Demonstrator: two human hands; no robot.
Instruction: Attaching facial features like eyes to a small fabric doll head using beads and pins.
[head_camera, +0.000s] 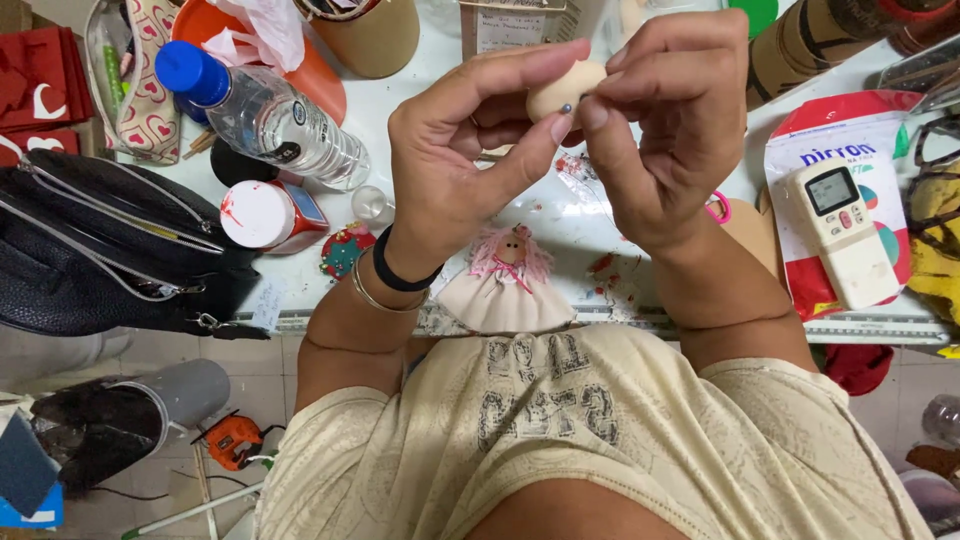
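Fingers of both hands close on 1 small round beige wooden ball (558, 88), held up above the white work table (580, 225). The left hand (462, 150) grips it between thumb and curled fingers, closed snugly round its lower side; the right hand (668, 120) pinches 1 tiny dark bead or pin head (567, 108) against the ball's face, thumb and forefinger nearly shut. The step in hand looks like setting a small dark dot on the ball. Seating it would call for steady, light pressure and a firm hold. Below on the table lie 1 small doll with pink yarn hair and a cream fan-shaped skirt (508, 280), 1 clear plastic water bottle with a blue cap (262, 110), 1 white remote control (842, 230) and 1 black zipped handbag (110, 255).
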